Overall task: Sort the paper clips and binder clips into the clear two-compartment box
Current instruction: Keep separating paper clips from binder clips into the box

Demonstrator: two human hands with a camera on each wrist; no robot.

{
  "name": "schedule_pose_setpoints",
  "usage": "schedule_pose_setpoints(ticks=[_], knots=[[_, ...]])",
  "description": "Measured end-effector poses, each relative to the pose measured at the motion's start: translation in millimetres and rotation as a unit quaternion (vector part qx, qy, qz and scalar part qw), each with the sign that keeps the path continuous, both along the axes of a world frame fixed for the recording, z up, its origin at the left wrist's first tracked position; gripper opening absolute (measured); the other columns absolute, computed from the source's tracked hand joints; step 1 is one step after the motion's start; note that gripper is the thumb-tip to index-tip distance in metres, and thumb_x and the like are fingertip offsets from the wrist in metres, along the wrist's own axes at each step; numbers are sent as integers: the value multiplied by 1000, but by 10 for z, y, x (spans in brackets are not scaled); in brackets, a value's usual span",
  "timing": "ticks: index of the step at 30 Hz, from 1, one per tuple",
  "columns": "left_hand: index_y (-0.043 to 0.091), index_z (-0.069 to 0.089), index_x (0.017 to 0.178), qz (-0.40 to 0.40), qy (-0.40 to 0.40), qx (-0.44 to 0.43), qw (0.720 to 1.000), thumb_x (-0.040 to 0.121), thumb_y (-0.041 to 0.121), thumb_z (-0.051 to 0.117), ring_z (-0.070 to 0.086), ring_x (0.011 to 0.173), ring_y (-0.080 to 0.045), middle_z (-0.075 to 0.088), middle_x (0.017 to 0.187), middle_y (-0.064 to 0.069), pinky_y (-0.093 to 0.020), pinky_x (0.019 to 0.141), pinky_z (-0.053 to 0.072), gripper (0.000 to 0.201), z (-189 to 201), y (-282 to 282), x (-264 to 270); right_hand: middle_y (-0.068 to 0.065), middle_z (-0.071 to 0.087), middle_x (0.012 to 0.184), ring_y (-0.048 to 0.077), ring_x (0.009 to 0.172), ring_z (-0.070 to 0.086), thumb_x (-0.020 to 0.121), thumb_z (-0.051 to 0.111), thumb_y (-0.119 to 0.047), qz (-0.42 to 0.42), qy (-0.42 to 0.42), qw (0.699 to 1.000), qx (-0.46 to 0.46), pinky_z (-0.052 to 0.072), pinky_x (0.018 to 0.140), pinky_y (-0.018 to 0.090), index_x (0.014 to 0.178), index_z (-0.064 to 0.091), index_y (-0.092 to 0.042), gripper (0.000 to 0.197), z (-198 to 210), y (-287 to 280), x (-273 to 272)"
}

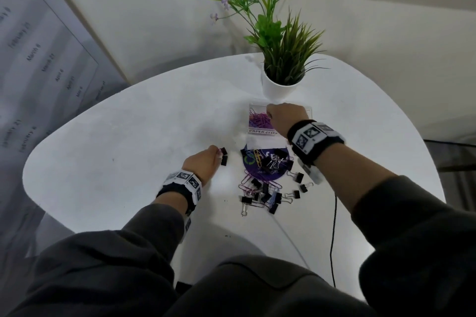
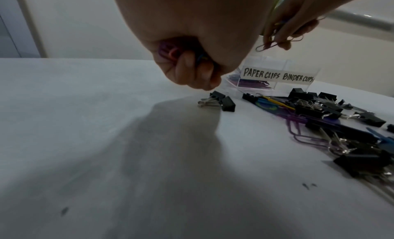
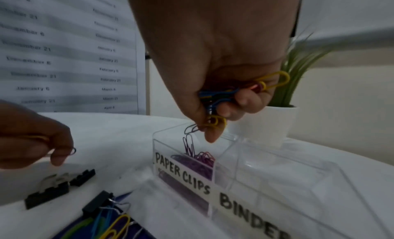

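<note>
The clear two-compartment box (image 1: 257,132) stands at the far middle of the white table, labelled PAPER CLIPS and BINDER CLIPS. Purple paper clips (image 3: 198,160) lie in its left compartment; the right compartment (image 3: 277,168) looks bare. My right hand (image 3: 211,133) hovers over the paper-clip side and grips a bunch of yellow, blue and red paper clips (image 3: 221,94), some dangling into the box. My left hand (image 1: 217,156) is curled low over the table and holds paper clips (image 2: 170,50) in its palm. Two black binder clips (image 2: 222,101) lie just under its fingertips.
A mixed pile of black binder clips and coloured paper clips (image 1: 268,188) lies partly on a dark purple round card (image 1: 257,171) in front of the box. A white potted plant (image 1: 279,87) stands right behind the box. A black cable (image 1: 333,226) runs off the near edge.
</note>
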State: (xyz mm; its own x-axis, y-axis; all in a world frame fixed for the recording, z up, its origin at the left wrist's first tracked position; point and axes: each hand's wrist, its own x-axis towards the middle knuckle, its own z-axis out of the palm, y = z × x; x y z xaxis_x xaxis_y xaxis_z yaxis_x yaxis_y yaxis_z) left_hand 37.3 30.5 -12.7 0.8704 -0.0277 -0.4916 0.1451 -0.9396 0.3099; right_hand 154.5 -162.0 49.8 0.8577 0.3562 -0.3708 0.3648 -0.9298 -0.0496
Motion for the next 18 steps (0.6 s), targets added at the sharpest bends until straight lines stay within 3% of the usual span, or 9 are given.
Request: schedule_pose_setpoints(ticks=[3, 6, 9, 12, 15, 18], knots=[[6, 48, 119, -22, 18, 27, 999, 102, 27, 25, 61, 85, -30, 66, 103, -14, -35, 77, 47, 35, 19, 50, 69, 15, 65, 109, 28, 92, 59, 94, 34, 0, 14, 11, 999, -41, 47, 82, 36, 94, 50, -11, 19, -56, 170, 82], [7, 48, 118, -35, 20, 36, 999, 102, 28, 24, 62, 89, -31, 66, 105, -14, -35, 77, 46, 36, 69, 87, 138, 16, 62, 119, 33, 112, 58, 92, 36, 3, 22, 30, 999, -38, 48, 91, 40, 121, 53, -5, 34, -126, 251, 153], [6, 50, 115, -49, 1, 33, 998, 103, 29, 23, 62, 96, -31, 65, 109, -14, -35, 80, 46, 37, 149, 89, 255, 17, 59, 124, 34, 116, 56, 91, 42, 1, 16, 61, 998, 8, 47, 94, 41, 133, 45, -8, 43, -122, 261, 180], [8, 52, 114, -50, -24, 13, 998, 103, 30, 25, 62, 96, -28, 63, 111, -12, -33, 75, 43, 37, 230, 24, 475, 15, 59, 119, 33, 111, 56, 90, 42, 1, -21, 23, 998, 63, 48, 89, 42, 127, 48, -9, 39, -89, 141, 115], [13, 54, 117, -71, -87, 10, 994, 103, 32, 27, 63, 95, -26, 63, 113, -8, -33, 74, 47, 35, 343, -156, 770, 12, 63, 106, 30, 99, 60, 93, 43, -5, -51, -21, 992, 110, 49, 81, 38, 109, 57, -9, 22, -129, -97, -80], [13, 53, 122, -119, -119, 7, 986, 102, 24, 31, 62, 100, -29, 59, 119, -9, -37, 81, 49, 31, 415, -445, 1060, 8, 65, 107, 25, 98, 62, 95, 43, -9, -61, 17, 991, 118, 52, 84, 34, 107, 60, -11, 21, -291, -331, -377]])
